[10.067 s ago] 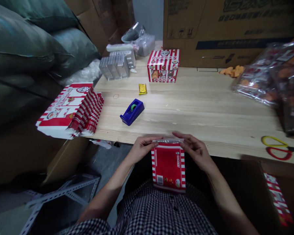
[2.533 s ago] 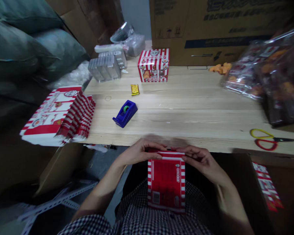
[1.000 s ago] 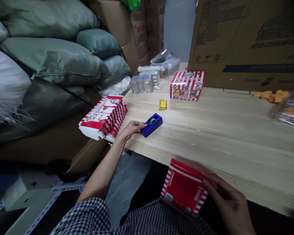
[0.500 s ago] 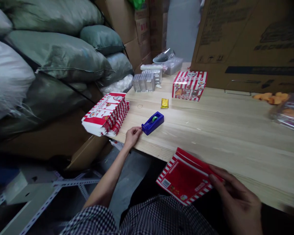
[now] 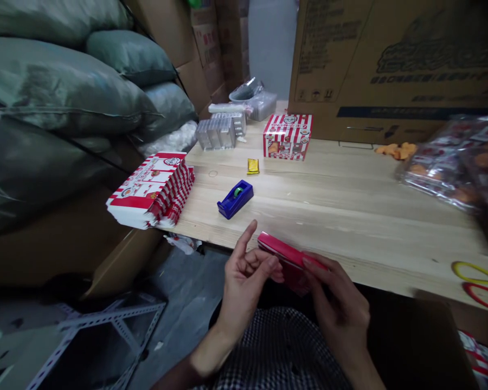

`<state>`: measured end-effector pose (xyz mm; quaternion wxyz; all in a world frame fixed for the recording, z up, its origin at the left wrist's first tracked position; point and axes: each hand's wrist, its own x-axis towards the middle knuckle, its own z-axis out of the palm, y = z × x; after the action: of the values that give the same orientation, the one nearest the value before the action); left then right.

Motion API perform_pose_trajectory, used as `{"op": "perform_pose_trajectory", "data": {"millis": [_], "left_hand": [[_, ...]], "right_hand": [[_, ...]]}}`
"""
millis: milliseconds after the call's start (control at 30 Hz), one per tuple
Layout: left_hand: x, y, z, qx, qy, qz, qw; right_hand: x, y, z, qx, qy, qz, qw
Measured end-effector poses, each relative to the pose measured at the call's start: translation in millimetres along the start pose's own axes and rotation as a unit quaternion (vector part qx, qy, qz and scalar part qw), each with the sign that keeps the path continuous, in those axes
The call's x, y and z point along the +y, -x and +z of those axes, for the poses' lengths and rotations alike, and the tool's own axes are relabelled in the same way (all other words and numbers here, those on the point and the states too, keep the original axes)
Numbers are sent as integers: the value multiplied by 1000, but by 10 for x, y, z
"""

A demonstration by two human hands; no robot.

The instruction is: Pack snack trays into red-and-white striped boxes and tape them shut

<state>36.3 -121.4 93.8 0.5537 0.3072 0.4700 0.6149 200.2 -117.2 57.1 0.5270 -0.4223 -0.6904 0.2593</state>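
My right hand (image 5: 339, 300) grips a red-and-white carton (image 5: 287, 252) by its right end, thumb and fingers closed on it. The carton is tilted, with its narrow red edge facing up. At the carton's left side is my left hand (image 5: 248, 276): the index finger points up, while the thumb and curled fingers press together against or just in front of the carton. Whatever lies between those fingertips is too small to make out. A blue tape dispenser (image 5: 239, 201) with a green roll sits on the table beyond my left hand.
Flat striped cartons (image 5: 150, 187) are stacked at the table's left edge. Behind the dispenser lie a yellow packet (image 5: 252, 166) and a standing striped box (image 5: 288, 138). Clear plastic trays (image 5: 216, 134) are at the back. Bagged goods (image 5: 439, 168) and yellow-red loops (image 5: 480, 281) lie right.
My left hand has left the tape dispenser and come right to the carton. The carton has been tipped so its narrow edge shows. The view has turned to the right.
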Motion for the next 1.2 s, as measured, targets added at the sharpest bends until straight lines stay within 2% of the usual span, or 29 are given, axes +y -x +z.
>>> {"op": "perform_pose_trajectory", "data": {"millis": [167,333,533,767,867,1000,1100,1200], "left_hand": [[-81,-14,-27,27,17,-10,999],[-48,-2,-51,43,-1,-13,999],[-20,-12,-86,65,-23,-23,997],[-138,-59,-184,81,-17,-46,996],[-193,-76,-236,81,3,-79,994],[-310,-99,-287,53,-8,-128,990],[-419,-122,-319,48,-63,-91,993],[-464,-172,-376,65,-163,0,985]], "right_hand": [[18,118,48,-22,31,-34,999],[52,199,109,-34,48,-54,997],[51,184,179,-51,51,-55,996],[75,198,247,-54,48,-51,996],[95,193,253,-60,42,-47,996],[118,185,237,-46,28,-33,998],[104,172,197,-35,-8,1,999],[80,137,129,-31,-49,54,997]]}}
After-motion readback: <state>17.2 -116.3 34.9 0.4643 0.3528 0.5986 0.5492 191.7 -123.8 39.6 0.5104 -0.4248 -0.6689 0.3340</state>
